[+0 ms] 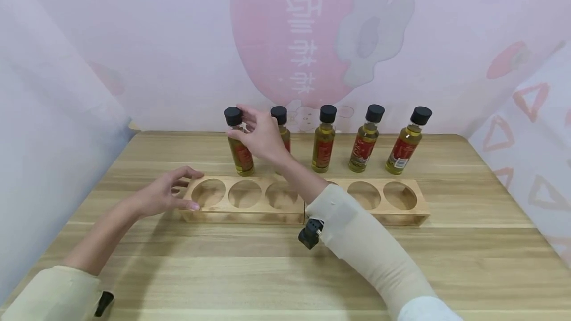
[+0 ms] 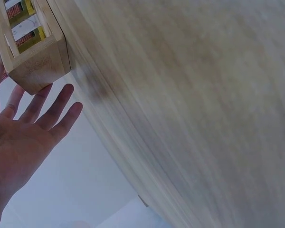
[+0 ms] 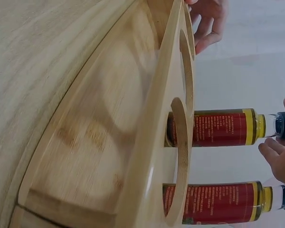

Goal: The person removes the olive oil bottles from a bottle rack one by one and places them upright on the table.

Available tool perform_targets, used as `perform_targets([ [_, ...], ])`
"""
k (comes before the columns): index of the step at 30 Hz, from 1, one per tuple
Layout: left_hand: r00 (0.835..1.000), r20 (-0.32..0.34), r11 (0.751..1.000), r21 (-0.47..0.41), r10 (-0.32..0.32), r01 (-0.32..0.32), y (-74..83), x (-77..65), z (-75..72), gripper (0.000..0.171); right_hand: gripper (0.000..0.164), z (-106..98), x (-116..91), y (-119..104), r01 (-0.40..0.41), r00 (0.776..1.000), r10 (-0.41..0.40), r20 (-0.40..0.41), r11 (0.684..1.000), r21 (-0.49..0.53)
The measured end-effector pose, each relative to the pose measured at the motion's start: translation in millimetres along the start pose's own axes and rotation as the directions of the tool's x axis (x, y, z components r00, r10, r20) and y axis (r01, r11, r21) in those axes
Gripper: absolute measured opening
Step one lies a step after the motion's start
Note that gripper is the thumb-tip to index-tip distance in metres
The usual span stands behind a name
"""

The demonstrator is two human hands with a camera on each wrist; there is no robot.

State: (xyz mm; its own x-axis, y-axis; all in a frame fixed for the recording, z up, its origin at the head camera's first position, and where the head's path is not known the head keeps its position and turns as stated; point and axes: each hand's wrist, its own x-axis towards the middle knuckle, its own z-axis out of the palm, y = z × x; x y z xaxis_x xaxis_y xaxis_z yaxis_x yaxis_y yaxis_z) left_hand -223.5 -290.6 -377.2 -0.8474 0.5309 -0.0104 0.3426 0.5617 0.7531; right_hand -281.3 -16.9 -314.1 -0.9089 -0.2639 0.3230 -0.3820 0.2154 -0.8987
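Observation:
My right hand (image 1: pixel 263 135) is at the leftmost oil bottle (image 1: pixel 243 155), thumb and fingers around its neck and black cap (image 1: pixel 233 116). In the right wrist view that bottle (image 3: pixel 223 128) stands upright behind the rack, with the fingers on both sides of its cap. My left hand (image 1: pixel 160 194) holds the left end of a wooden rack (image 1: pixel 250 217) with round holes, thumb on the front edge and index finger at the back corner. The left wrist view shows the other fingers of the left hand (image 2: pixel 23 137) spread beside the rack's end (image 2: pixel 40 66).
Several more bottles with red labels stand in a row behind the rack, among them a middle one (image 1: pixel 323 147) and the rightmost (image 1: pixel 403 150). A second rack section (image 1: pixel 401 219) adjoins on the right. A printed cloth (image 1: pixel 178 38) hangs behind the wooden table (image 1: pixel 223 271).

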Motion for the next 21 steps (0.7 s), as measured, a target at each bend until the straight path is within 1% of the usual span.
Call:
perform_targets([
  [2, 1.000, 0.002, 1.000, -0.001, -0.004, 0.004, -0.6, 0.3, -0.4, 0.060, 0.075, -2.2, -3.3, -0.3, 0.020, 0.999, -0.018, 0.037, 0.999, -0.042],
  [4, 1.000, 0.002, 1.000, -0.002, -0.006, 0.006, -0.9, 0.9, -0.5, 0.061, 0.081, -4.7, -7.4, -1.2, 0.042, 0.997, -0.035, 0.065, 0.994, -0.106],
  [6, 1.000, 0.003, 1.000, 0.000, -0.008, 0.008, -1.0, 1.6, -0.4, 0.061, 0.084, -8.3, -13.1, -3.5, 0.065, 0.995, -0.049, 0.087, 0.980, -0.189],
  [9, 1.000, 0.003, 1.000, 0.009, -0.004, 0.004, 1.2, 1.5, 0.3, 0.062, 0.083, -17.5, -27.0, -9.8, 0.110, 0.990, -0.079, 0.118, 0.950, -0.291],
  [13, 1.000, -0.005, 1.000, 0.027, 0.010, -0.010, 3.7, 0.4, 0.6, 0.065, 0.078, -34.7, -50.2, -13.8, 0.185, 0.978, -0.145, 0.147, 0.931, -0.314],
  [17, 1.000, -0.009, 0.999, 0.042, 0.016, -0.015, 4.7, -1.4, 0.6, 0.067, 0.071, -55.3, -70.9, -8.7, 0.245, 0.967, -0.204, 0.155, 0.912, -0.328],
  [19, 1.000, -0.009, 0.999, 0.052, 0.015, -0.015, 4.6, -2.2, 0.7, 0.067, 0.066, -65.9, -79.2, -4.8, 0.259, 0.963, -0.216, 0.160, 0.904, -0.340],
  [21, 1.000, -0.009, 0.998, 0.064, 0.014, -0.014, 4.8, -3.0, 0.9, 0.068, 0.062, -76.2, -86.5, -0.9, 0.256, 0.964, -0.211, 0.161, 0.903, -0.344],
])
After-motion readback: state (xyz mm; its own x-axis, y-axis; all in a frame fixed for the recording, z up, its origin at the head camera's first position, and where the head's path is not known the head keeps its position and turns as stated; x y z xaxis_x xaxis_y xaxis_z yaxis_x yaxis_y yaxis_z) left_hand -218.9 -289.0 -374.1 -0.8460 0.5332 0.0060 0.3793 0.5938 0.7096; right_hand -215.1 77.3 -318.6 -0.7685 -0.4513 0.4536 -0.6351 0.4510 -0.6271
